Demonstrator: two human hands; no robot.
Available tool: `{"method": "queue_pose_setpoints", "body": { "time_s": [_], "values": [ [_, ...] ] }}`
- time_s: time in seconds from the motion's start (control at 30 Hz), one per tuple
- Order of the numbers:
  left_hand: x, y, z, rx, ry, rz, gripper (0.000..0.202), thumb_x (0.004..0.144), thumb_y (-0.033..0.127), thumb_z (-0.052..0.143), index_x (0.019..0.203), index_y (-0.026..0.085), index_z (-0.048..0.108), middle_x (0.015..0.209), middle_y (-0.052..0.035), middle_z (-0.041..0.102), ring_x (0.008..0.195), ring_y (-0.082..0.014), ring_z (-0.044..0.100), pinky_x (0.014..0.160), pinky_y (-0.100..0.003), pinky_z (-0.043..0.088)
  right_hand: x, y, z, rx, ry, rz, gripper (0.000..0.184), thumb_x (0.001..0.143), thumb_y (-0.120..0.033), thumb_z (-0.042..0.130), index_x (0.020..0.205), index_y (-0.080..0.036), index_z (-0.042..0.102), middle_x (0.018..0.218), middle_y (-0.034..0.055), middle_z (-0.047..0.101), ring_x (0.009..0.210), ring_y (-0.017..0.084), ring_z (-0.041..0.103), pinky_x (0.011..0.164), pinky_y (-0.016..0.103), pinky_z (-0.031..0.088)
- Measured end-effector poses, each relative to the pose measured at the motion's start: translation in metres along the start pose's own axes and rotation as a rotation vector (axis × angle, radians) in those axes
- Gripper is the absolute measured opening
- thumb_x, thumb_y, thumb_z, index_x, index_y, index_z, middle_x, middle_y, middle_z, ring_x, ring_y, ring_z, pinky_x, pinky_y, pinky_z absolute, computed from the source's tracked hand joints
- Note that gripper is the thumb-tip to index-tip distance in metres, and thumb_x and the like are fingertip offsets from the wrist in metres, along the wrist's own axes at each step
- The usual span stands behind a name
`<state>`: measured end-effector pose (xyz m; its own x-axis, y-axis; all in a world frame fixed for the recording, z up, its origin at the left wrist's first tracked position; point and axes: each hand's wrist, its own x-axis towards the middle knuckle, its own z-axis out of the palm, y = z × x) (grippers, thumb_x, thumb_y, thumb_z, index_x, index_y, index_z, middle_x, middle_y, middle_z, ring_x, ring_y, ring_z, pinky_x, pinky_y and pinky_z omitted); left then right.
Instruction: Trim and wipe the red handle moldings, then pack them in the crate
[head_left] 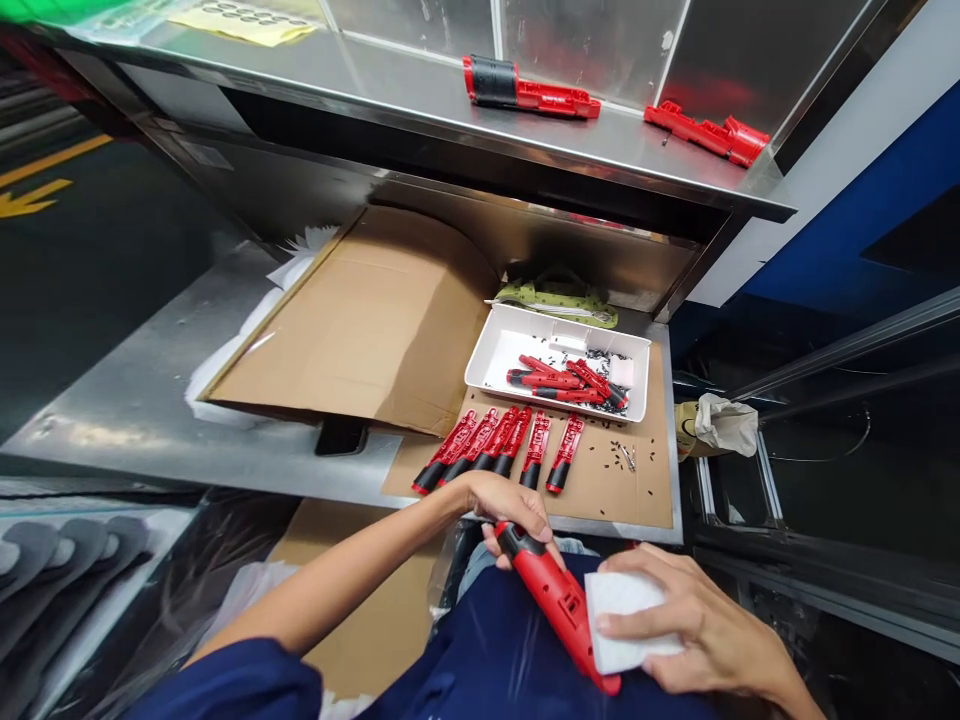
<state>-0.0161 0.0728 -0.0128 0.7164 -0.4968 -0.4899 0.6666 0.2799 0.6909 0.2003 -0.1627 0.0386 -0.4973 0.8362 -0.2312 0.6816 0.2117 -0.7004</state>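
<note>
Navy clothing is worn (its visible left sleeve is short).

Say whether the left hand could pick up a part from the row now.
Probably not: the left hand is close to the row, but it is gripping a red casing.

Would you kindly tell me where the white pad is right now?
In the head view's lower right, the white pad is in the right hand, at the lower end of the red casing the left hand holds.
</note>
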Motion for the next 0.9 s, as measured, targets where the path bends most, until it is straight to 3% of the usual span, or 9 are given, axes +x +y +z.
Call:
{"method": "queue_pose_setpoints", "body": {
  "time_s": [0.1, 0.17, 0.23, 0.33, 0.4, 0.5, 0.7, 0.83, 0.9],
  "values": [
    [-0.009, -0.014, 0.004, -0.065, 0.176, 0.084, 0.058, 0.078, 0.063, 0.064, 0.104, 0.014, 0.079, 0.043, -0.002, 0.058, 0.028, -0.0095, 0.032, 0.026, -0.021, 0.014, -0.018, 0.021, -0.007, 0.007, 0.122, 0.227, 0.044, 0.084, -0.029, 0.067, 0.126, -0.041, 0.066, 0.144, 0.0032, 0.054, 0.128, 0.028, 0.055, 0.104, 0.039, 0.045],
    [-0.013, -0.022, 0.009, -0.133, 0.371, 0.2, 0.066, 0.082, 0.066, 0.056, 0.116, 0.012, 0.074, 0.045, -0.001, 0.059, 0.029, -0.0072, 0.03, 0.028, -0.02, 0.014, -0.028, 0.041, -0.006, 0.077, 0.371, 0.363, 0.043, 0.09, -0.036, 0.06, 0.132, -0.037, 0.062, 0.144, 0.0054, 0.053, 0.127, 0.028, 0.056, 0.104, 0.039, 0.046],
    [-0.01, -0.028, 0.016, -0.219, 0.582, 0.334, 0.074, 0.082, 0.068, 0.054, 0.127, 0.011, 0.066, 0.051, -0.0015, 0.063, 0.032, -0.0067, 0.036, 0.03, -0.018, 0.019, -0.025, 0.059, 0.0, 0.257, 0.645, 0.434, 0.051, 0.097, -0.043, 0.045, 0.148, -0.035, 0.044, 0.146, 0.0069, 0.051, 0.121, 0.025, 0.06, 0.098, 0.036, 0.051],
    [0.004, -0.037, 0.028, -0.294, 0.769, 0.458, 0.09, 0.077, 0.073, 0.058, 0.14, 0.008, 0.054, 0.057, -0.0022, 0.065, 0.038, -0.0084, 0.045, 0.034, -0.018, 0.027, 0.01, 0.084, 0.011, 0.389, 0.921, 0.474, 0.06, 0.102, -0.047, 0.028, 0.158, -0.028, 0.018, 0.15, 0.0095, 0.047, 0.115, 0.022, 0.064, 0.09, 0.034, 0.055],
    [0.014, -0.04, 0.036, -0.32, 0.854, 0.515, 0.099, 0.074, 0.078, 0.057, 0.143, 0.007, 0.049, 0.058, -0.0022, 0.064, 0.039, -0.0089, 0.046, 0.034, -0.018, 0.028, 0.048, 0.101, 0.009, 0.269, 1.017, 0.527, 0.064, 0.099, -0.05, 0.033, 0.157, -0.023, 0.023, 0.152, 0.0119, 0.044, 0.129, 0.026, 0.055, 0.102, 0.041, 0.049],
    [0.021, -0.041, 0.049, -0.381, 1.009, 0.592, 0.097, 0.077, 0.076, 0.055, 0.145, 0.007, 0.047, 0.064, -0.0029, 0.065, 0.041, -0.0086, 0.047, 0.035, -0.018, 0.028, 0.105, 0.132, -0.013, 0.14, 1.051, 0.543, 0.067, 0.093, -0.051, 0.045, 0.152, -0.021, 0.033, 0.152, 0.0123, 0.043, 0.14, 0.031, 0.039, 0.116, 0.052, 0.031],
    [0.019, -0.043, 0.069, -0.508, 1.224, 0.674, 0.091, 0.079, 0.073, 0.055, 0.141, 0.007, 0.052, 0.059, -0.0007, 0.061, 0.042, -0.0097, 0.047, 0.036, -0.02, 0.029, 0.185, 0.178, -0.072, 0.056, 0.954, 0.469, 0.059, 0.087, -0.041, 0.053, 0.141, -0.017, 0.05, 0.151, 0.0156, 0.045, 0.141, 0.034, 0.034, 0.118, 0.056, 0.02],
    [0.017, -0.043, 0.075, -0.563, 1.298, 0.698, 0.092, 0.078, 0.073, 0.055, 0.142, 0.008, 0.051, 0.064, -0.0015, 0.063, 0.043, -0.0092, 0.047, 0.037, -0.02, 0.029, 0.201, 0.168, -0.08, 0.104, 0.951, 0.412, 0.051, 0.089, -0.048, 0.05, 0.124, -0.013, 0.064, 0.145, 0.0192, 0.049, 0.141, 0.038, 0.033, 0.118, 0.061, 0.013],
    [0.017, -0.041, 0.075, -0.584, 1.328, 0.707, 0.091, 0.078, 0.072, 0.055, 0.143, 0.008, 0.05, 0.067, -0.002, 0.065, 0.045, -0.0091, 0.047, 0.038, -0.02, 0.03, 0.199, 0.148, -0.073, 0.156, 0.96, 0.357, 0.053, 0.095, -0.05, 0.038, 0.122, -0.014, 0.066, 0.138, 0.0178, 0.054, 0.135, 0.034, 0.041, 0.115, 0.057, 0.024]
  ]
}}
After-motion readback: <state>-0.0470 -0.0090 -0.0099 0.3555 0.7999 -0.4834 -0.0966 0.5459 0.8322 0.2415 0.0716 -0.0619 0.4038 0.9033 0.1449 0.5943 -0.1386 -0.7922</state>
